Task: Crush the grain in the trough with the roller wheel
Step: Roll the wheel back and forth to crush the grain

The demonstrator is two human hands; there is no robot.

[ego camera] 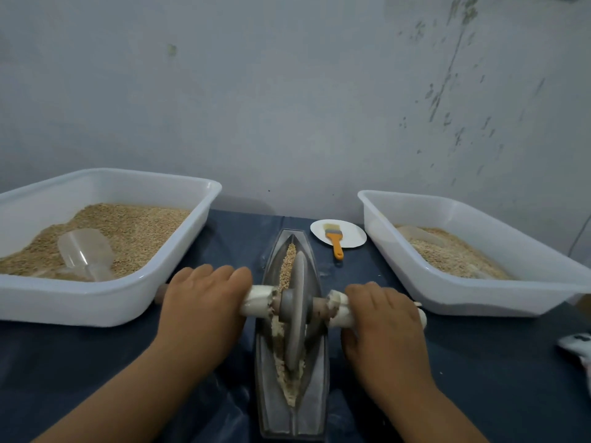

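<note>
Grey metal makes up both the trough [292, 391] and the roller wheel [295, 310], so I judge them heavy and stiff; the wheel should crush by its own weight if it is rocked along the groove. The trough lies at the middle of the blue table [96, 372], its long axis running from 6 o'clock to 12 o'clock, and the wheel stands upright in it near the centre. Grain [289, 260] toward 12 o'clock looks whole, while toward 6 o'clock it looks paler and broken. A handle [257, 303] passes through the wheel from 9 o'clock to 3 o'clock, and this is the right place to hold. The left hand [204, 302] lies over the 9 o'clock end and the right hand [383, 318] over the 3 o'clock end, fingers curled over the bar. The handle looks dusty and perhaps slippery. The thin wheel may tip sideways, so equal pressure seems wise.
</note>
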